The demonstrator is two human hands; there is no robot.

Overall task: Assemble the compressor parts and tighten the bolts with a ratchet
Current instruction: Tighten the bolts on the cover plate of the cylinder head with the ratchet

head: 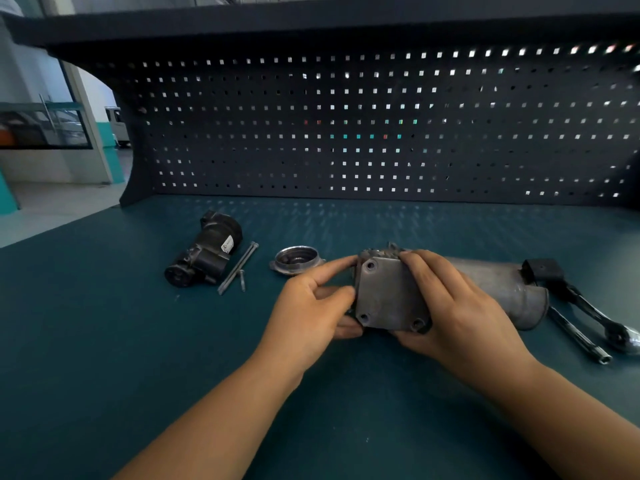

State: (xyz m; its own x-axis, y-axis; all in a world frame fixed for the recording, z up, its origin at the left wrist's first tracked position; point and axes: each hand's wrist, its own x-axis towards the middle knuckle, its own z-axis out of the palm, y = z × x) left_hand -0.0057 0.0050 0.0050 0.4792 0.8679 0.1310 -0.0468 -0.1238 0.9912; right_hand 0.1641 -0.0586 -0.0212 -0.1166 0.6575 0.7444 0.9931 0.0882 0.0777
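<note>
A dark teal surface (104, 341) runs the full width of the view. Behind it stands a black pegboard (381, 133) of small square holes. Daylight shows through many of the holes and lies as faint pale streaks on the surface below. A dark shelf (311, 19) overhangs the pegboard. At the left, past the bench's curved side panel (133, 174), a pale floor (52, 206), a white pillar (91, 126) with a teal base and a framed window (41, 126) are visible, all blurred.

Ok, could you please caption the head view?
Left hand and right hand grip the grey compressor housing; bolts and ratchet lie nearby.
</note>
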